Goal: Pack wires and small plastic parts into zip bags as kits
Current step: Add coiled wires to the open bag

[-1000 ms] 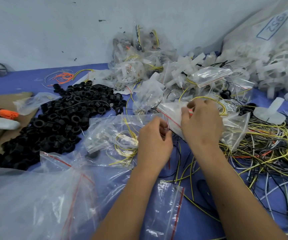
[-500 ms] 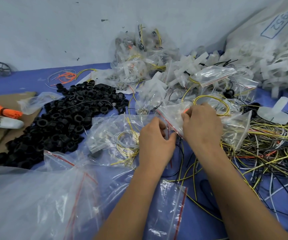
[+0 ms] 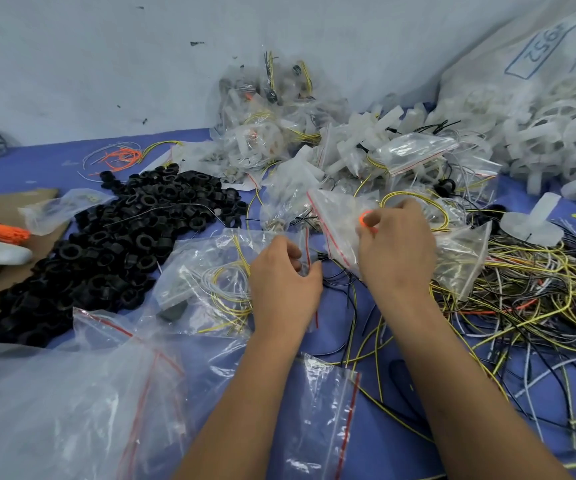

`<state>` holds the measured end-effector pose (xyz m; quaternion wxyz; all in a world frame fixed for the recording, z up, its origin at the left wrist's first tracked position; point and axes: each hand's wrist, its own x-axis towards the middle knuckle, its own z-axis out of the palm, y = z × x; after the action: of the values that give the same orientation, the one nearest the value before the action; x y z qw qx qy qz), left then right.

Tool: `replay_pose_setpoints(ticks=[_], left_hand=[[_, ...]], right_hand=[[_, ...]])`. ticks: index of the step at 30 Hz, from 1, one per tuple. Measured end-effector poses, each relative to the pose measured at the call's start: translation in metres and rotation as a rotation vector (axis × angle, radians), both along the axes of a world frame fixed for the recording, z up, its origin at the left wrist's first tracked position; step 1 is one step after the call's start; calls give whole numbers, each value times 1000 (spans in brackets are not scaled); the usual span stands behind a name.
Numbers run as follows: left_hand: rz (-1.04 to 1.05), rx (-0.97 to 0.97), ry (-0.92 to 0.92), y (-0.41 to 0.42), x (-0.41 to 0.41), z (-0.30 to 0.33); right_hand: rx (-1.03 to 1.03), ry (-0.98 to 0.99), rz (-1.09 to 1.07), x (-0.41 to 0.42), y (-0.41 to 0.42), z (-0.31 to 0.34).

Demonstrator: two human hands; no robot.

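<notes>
Zip bag (image 3: 336, 223), clear with a red seal strip, is up off the blue table (image 3: 54, 168) at centre, its mouth edge running down toward the left hand (image 3: 284, 282). Half a second ago the right hand (image 3: 395, 247) had nothing orange showing; now a small orange wire loop (image 3: 366, 218) sits pinched in its fingertips at the bag's upper side, so I judge a wire is being fed in and this kit is not yet sealed. The left hand's fingers are curled, pinching the bag's lower corner by the red strip. Counts, from this single head view: two hands, one bag being filled, one flat empty bag (image 3: 324, 420) between the forearms; the black plastic rings (image 3: 123, 244) at left, the loose wires (image 3: 528, 299) at right and the packed kits (image 3: 272, 133) behind are too many to count.
</notes>
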<state>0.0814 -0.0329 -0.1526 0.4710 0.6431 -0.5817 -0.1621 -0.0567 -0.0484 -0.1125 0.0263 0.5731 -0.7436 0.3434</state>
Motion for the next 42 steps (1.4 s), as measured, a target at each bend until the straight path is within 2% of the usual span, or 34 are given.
replay_pose_setpoints(ticks=[5,10,13,14,18,20,22,27,29,39,42], left_hand=[[0,7,0,1,0,1],[4,32,-45,1,1,2],[21,50,-67,1,4,3],[33,50,-67,2,5,3],[80,71,-72,0,13,3],[109,94,-78,-1,15,4],[116,104,-76,-1,16,6],[117,112,-141,0,17,8],[126,111,-181,1,17,9],[86,202,-328,1,20,12],[102,182,-278,1,20,13]], right_hand=[[-359,-164,-38,-4,-3,2],[-630,-577,77,-3,-4,7],[-614,-1028,259,3,-6,13],[-579,-1119,312,5,-6,13],[-419,-1275,487,14,-3,12],[-362,-1265,548,20,0,11],[-322,-1156,581,27,3,8],[-341,-584,374,37,3,-6],[-326,-478,325,37,3,-9],[-215,-475,247,27,-4,-16],[-223,-461,211,25,-5,-17]])
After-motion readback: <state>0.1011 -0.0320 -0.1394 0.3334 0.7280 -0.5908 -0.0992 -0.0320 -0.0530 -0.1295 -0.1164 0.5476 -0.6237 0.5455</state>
